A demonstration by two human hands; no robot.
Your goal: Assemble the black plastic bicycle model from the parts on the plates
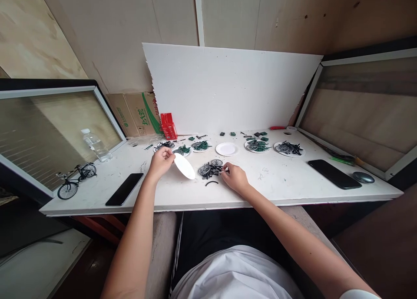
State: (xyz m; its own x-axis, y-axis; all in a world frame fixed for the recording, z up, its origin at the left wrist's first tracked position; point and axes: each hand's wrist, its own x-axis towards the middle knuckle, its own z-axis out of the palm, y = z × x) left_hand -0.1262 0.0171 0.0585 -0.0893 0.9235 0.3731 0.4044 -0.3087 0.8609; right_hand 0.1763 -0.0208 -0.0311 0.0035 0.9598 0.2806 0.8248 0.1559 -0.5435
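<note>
My left hand (162, 161) pinches the rim of a white paper plate (185, 166), which is tilted above the table with nothing on it. To its right, a loose pile of black model bicycle parts (210, 168) with small spoked wheels lies on the tabletop. My right hand (235, 177) is at the right edge of this pile, its fingers pinched together; what is between them is too small to make out. A short curved black strip (211, 183) lies just in front of the pile.
Behind stand plates of green parts (257, 146), a plate of black parts (289, 149) and a bare plate (227, 149). A phone (124, 189), a model bicycle (76, 179) and a bottle (96, 146) are left; another phone (334, 174) and a mouse (363, 177) are right.
</note>
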